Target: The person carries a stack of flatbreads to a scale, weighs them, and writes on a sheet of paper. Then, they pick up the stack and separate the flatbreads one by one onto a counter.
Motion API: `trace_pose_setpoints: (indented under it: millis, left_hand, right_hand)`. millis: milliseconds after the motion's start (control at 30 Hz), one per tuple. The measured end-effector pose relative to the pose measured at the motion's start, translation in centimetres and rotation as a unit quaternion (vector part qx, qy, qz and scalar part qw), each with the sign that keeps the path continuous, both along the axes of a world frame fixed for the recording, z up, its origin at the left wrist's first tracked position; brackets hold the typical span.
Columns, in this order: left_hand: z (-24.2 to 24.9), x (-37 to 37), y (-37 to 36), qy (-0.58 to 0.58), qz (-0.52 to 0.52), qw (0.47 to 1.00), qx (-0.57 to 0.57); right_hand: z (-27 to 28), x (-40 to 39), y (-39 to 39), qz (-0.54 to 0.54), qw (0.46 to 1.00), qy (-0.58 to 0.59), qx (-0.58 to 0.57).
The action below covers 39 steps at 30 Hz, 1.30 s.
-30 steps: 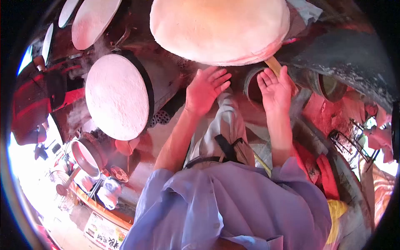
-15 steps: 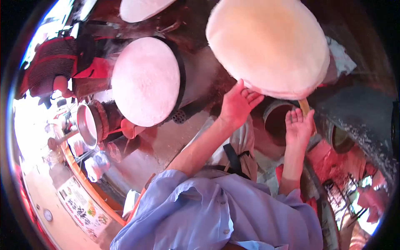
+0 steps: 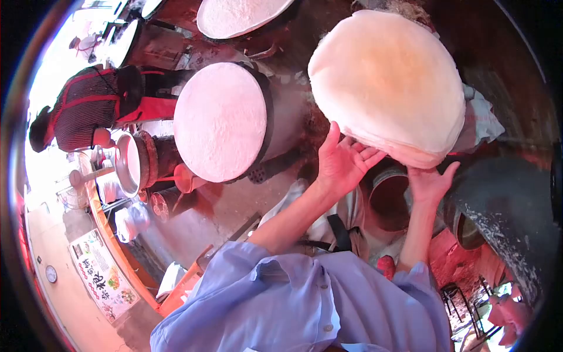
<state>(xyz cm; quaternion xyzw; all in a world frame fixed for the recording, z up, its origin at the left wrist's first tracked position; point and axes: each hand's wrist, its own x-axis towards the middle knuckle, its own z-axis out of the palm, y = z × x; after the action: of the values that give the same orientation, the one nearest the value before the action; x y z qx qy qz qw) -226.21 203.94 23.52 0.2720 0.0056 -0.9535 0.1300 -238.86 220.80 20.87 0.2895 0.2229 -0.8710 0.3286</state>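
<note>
A stack of large, thin, round pale flatbreads (image 3: pixel 387 82) with a browned centre lies at the upper right. My left hand (image 3: pixel 345 165) is palm up at its lower left edge, thumb raised and fingers spread against the underside. At the bottom edge, my right hand (image 3: pixel 429 185) is also palm up, its thumb out to the side and its fingertips hidden beneath the stack. Neither hand is closed around the breads. What supports the stack is hidden.
A round white-topped griddle (image 3: pixel 220 122) stands left of centre, another (image 3: pixel 240 14) above it. A co-worker (image 3: pixel 88 108) bends at the left near a metal basin (image 3: pixel 130 164). Below the stack is a dark pot (image 3: pixel 389 199). A printed sign (image 3: pixel 104 276) hangs lower left.
My right hand has moved up under the stack's lower edge, and the yellowish strip beside it is out of sight. My left hand remains by the edge. The view has shifted slightly.
</note>
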Motion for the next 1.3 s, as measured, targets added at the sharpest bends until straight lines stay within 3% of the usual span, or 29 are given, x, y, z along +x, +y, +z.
trace_pose_setpoints:
  millis: [67,167,300,500,633,767,900,1033,1167,1300]
  left_hand:
    - [-1.2,0.4,-0.9,0.052,-0.031,0.998,-0.036]
    - [-1.4,0.5,-2.0,-0.087,-0.083,0.981,-0.155]
    - [-2.1,-0.3,-3.0,-0.037,0.028,0.987,-0.152]
    - [-3.2,-0.9,-6.2,0.045,0.022,0.998,-0.046]
    - [-2.6,-0.9,-7.4,-0.038,0.005,0.990,-0.133]
    - [-3.2,-0.7,-9.3,0.021,-0.026,0.976,-0.215]
    - [-3.3,-1.1,-9.8,-0.030,-0.019,0.946,-0.322]
    - [-0.2,1.6,-10.2,-0.012,0.072,0.950,-0.303]
    - [5.1,9.2,-10.3,0.023,0.134,0.943,-0.303]
    - [9.6,21.2,-11.5,-0.015,0.204,0.932,-0.298]
  right_hand:
    - [0.7,-1.3,-0.2,-0.004,0.999,0.032,-0.007]
    - [1.6,-2.0,-0.6,0.036,0.996,0.071,0.029]
    - [0.1,-4.6,-0.6,0.066,0.981,0.114,0.142]
    - [-2.7,-5.8,0.7,0.116,0.975,0.099,0.164]
    - [-2.3,-5.5,0.4,0.154,0.966,0.118,0.170]
    - [-2.3,-5.1,-0.2,0.164,0.907,0.260,0.289]
    - [3.4,-4.8,-2.7,0.160,0.859,0.362,0.325]
    - [8.6,-4.0,-4.2,0.189,0.819,0.441,0.316]
    - [14.0,0.6,-6.3,0.216,0.814,0.459,0.281]
    - [17.9,8.7,-11.1,0.294,0.813,0.444,0.234]
